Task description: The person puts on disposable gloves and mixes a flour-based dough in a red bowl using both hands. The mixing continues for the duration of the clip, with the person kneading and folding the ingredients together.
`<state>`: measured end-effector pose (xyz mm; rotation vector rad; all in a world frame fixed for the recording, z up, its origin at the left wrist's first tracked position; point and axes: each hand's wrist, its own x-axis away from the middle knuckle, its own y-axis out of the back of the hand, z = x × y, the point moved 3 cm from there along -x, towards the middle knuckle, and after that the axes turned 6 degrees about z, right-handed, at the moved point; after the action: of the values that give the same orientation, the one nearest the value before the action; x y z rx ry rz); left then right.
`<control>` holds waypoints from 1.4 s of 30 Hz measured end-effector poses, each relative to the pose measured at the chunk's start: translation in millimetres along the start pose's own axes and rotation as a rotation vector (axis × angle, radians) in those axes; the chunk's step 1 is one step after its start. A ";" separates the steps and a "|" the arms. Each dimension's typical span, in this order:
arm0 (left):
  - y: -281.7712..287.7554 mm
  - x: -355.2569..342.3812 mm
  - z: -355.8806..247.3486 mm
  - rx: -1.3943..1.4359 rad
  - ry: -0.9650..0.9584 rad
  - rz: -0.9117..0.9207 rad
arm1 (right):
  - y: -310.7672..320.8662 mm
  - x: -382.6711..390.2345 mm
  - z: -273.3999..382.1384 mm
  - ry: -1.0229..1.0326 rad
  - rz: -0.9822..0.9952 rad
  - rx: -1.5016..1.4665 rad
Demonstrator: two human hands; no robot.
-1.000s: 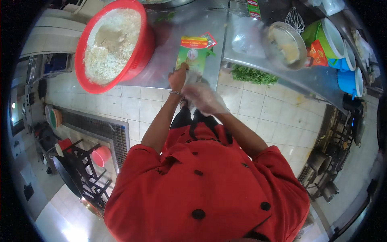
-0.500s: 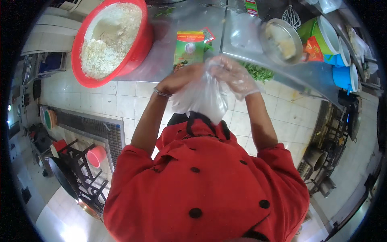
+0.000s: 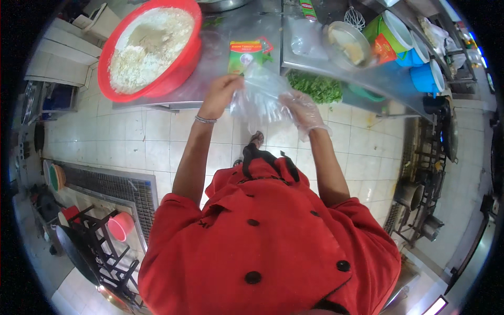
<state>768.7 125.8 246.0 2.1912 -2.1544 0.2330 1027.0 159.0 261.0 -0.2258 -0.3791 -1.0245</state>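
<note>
A thin clear plastic bag (image 3: 262, 97) is stretched between my hands, just off the near edge of the steel table. My bare left hand (image 3: 219, 95), with a bracelet at its wrist, pinches the bag's left side. On the other side my right hand (image 3: 304, 109), inside a loose clear plastic glove, has its fingers closed on the bag. A green and red packet (image 3: 244, 55) lies beyond the bag, partly covered by it. Left of that stands a big red basin (image 3: 181, 79) holding white flour (image 3: 142, 60).
Chopped green leaves (image 3: 317, 86) lie to the right of the bag. Further right are a steel bowl (image 3: 331, 50), a whisk (image 3: 355, 17), an orange packet (image 3: 385, 49), a green container (image 3: 396, 29) and a blue container (image 3: 426, 79). The tiled floor (image 3: 199, 139) shows below the table edge.
My hands have moved apart, the left one outward and the right one lower. The bag, bunched and hanging before, is now spread wider between them. The view has shifted, showing more leaves.
</note>
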 end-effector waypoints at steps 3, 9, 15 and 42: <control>40.4 27.1 25.1 0.056 -0.116 -0.289 | -4.4 27.0 -2.2 0.039 -0.089 -0.034; -44.9 121.6 -13.7 -0.173 -0.227 -0.058 | -40.1 88.8 -23.4 0.051 -0.169 0.064; -95.4 153.5 -3.8 0.026 -0.068 0.156 | -90.4 148.2 -19.2 0.048 0.489 -0.760; -26.4 174.4 -25.1 0.071 -0.080 -0.138 | -74.3 150.2 48.8 0.479 -0.208 0.506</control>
<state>795.5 -42.4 298.5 2.4164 -2.0518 0.2211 1022.5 20.8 367.6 0.5170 -0.2147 -1.1126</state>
